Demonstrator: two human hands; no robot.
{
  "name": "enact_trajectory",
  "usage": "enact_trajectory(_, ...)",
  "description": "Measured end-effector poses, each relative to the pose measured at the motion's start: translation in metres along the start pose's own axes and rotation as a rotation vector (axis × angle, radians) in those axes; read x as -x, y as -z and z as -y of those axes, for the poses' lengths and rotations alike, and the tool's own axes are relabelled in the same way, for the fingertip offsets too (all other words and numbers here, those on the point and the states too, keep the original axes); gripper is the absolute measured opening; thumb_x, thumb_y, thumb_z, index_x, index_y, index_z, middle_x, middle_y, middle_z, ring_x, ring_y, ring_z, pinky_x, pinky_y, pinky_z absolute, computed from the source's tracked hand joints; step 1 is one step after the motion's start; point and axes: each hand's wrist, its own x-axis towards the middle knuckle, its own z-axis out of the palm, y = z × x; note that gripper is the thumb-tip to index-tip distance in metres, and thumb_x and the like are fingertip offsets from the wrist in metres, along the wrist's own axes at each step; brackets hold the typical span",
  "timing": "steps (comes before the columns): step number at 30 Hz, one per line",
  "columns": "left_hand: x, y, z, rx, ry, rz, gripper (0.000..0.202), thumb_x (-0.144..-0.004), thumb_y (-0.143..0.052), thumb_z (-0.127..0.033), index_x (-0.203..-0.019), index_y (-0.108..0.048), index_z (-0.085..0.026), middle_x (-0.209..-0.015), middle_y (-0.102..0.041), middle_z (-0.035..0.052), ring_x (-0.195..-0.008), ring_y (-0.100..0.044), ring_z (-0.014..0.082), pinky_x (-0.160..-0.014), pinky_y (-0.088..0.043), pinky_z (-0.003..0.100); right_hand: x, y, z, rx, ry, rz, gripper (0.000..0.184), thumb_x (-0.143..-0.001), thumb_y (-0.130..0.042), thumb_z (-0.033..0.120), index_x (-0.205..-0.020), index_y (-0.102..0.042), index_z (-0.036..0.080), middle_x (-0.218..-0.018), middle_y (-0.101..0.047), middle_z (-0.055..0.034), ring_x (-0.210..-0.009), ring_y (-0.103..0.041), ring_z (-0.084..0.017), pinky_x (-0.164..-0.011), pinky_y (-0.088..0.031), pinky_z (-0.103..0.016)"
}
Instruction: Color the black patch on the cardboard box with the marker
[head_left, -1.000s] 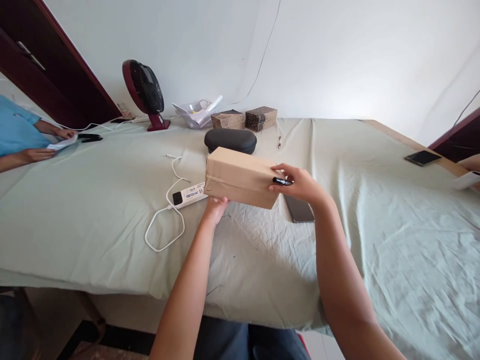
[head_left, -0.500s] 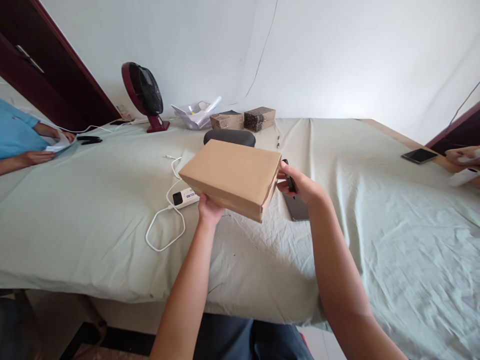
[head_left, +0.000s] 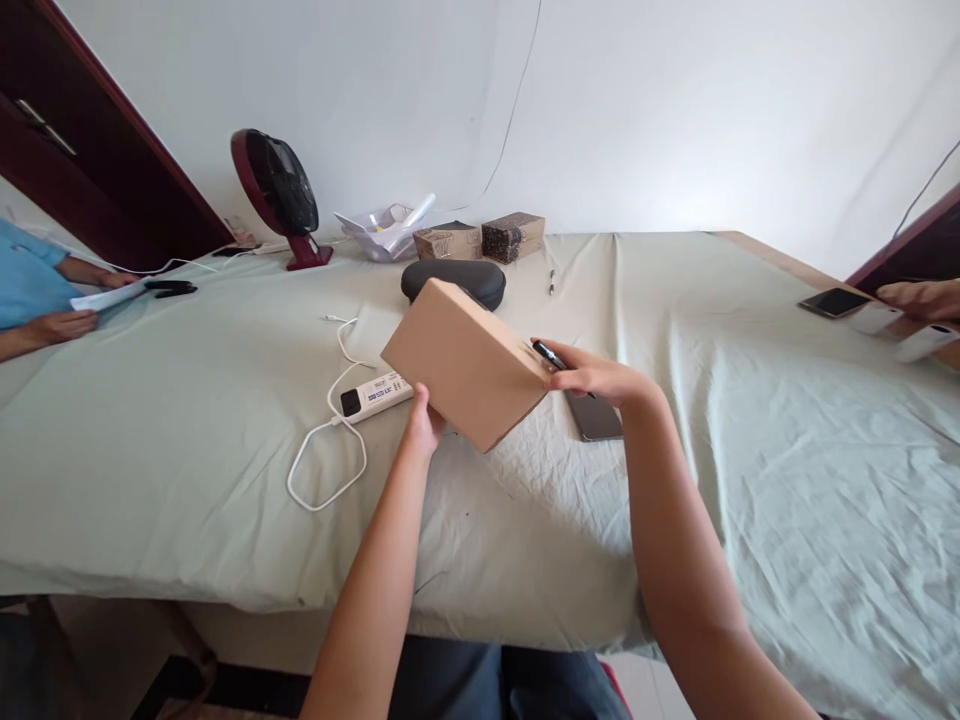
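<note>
A plain brown cardboard box (head_left: 465, 362) is held tilted above the table, one large face turned toward me. My left hand (head_left: 424, 424) supports its lower left edge from beneath. My right hand (head_left: 592, 377) presses against the box's right corner and also holds a black pen (head_left: 549, 354) between its fingers. A dark phone (head_left: 596, 416) lies flat on the cloth just under my right hand. A white power bank (head_left: 375, 394) with a looped white cable (head_left: 324, 466) sits left of my left hand.
The table is covered by a pale green cloth (head_left: 750, 420). Behind the box are a black case (head_left: 450, 278), two small printed boxes (head_left: 480, 238), a clear tray (head_left: 382, 230) and a red fan (head_left: 277, 195). Other persons' hands are at the far left (head_left: 64, 325) and far right (head_left: 919, 297).
The box has been turned in my hands, from lying nearly level to tilted with a corner pointing down. My right hand shifted along its right edge with the pen.
</note>
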Motion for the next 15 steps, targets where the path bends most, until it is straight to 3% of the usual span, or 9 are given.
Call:
enact_trajectory(2, 0.002, 0.003, 0.005, -0.052, 0.017, -0.053, 0.092, -0.047, -0.096, -0.073, -0.119, -0.071, -0.021, -0.122, -0.076, 0.0148, -0.13, -0.065, 0.0388, -0.102, -0.055, 0.047, -0.002, 0.0, -0.001, 0.116, -0.015, 0.057, 0.103, -0.072, -0.081, 0.05, -0.164, -0.044, 0.025, -0.165, -0.052, -0.0117, -0.146, -0.053, -0.042, -0.118, -0.049, -0.055)
enact_trajectory(4, 0.004, 0.004, 0.006, -0.093, -0.056, -0.065, 0.09, -0.045, -0.099, -0.064, -0.12, -0.071, -0.023, -0.117, -0.076, 0.0117, -0.121, -0.069, 0.035, -0.099, -0.056, 0.044, -0.003, -0.001, -0.002, 0.199, -0.042, 0.092, 0.117, -0.072, -0.084, 0.054, -0.171, -0.031, 0.025, -0.175, -0.036, -0.0103, -0.159, -0.036, -0.045, -0.132, -0.032, -0.06)
enact_trajectory(8, 0.007, 0.006, -0.004, -0.217, -0.263, 0.004, 0.094, -0.043, -0.102, -0.054, -0.125, -0.068, -0.024, -0.11, -0.077, 0.008, -0.108, -0.072, 0.0293, -0.095, -0.057, 0.04, -0.005, -0.006, -0.004, 0.262, 0.014, 0.091, 0.124, -0.071, -0.087, 0.065, -0.172, -0.028, 0.027, -0.177, -0.031, -0.0084, -0.162, -0.031, -0.045, -0.135, -0.025, -0.062)
enact_trajectory(11, 0.005, 0.007, -0.009, -0.312, -0.281, 0.054, 0.105, -0.039, -0.103, -0.056, -0.13, -0.065, -0.022, -0.106, -0.076, 0.0091, -0.102, -0.073, 0.0304, -0.088, -0.059, 0.04, -0.009, -0.011, -0.004, 0.197, 0.151, 0.065, 0.129, -0.069, -0.089, 0.061, -0.174, -0.02, 0.029, -0.178, -0.029, -0.0084, -0.162, -0.032, -0.042, -0.134, -0.028, -0.058)
enact_trajectory(13, 0.004, 0.004, -0.01, -0.329, -0.275, 0.056, 0.111, -0.043, -0.101, -0.064, -0.138, -0.061, -0.023, -0.111, -0.075, 0.011, -0.106, -0.073, 0.0316, -0.09, -0.06, 0.041, -0.012, -0.014, -0.003, 0.149, 0.24, -0.002, 0.132, -0.068, -0.089, 0.061, -0.174, -0.017, 0.029, -0.176, -0.032, -0.0112, -0.16, -0.034, -0.042, -0.133, -0.03, -0.058)
enact_trajectory(15, 0.005, -0.005, -0.007, -0.334, -0.317, 0.053, 0.118, -0.05, -0.099, -0.067, -0.15, -0.05, -0.027, -0.131, -0.069, 0.015, -0.123, -0.068, 0.033, -0.098, -0.059, 0.041, -0.015, -0.019, 0.0, 0.133, 0.283, -0.121, 0.136, -0.067, -0.089, 0.062, -0.174, -0.015, 0.025, -0.171, -0.037, -0.0167, -0.157, -0.038, -0.043, -0.13, -0.032, -0.058)
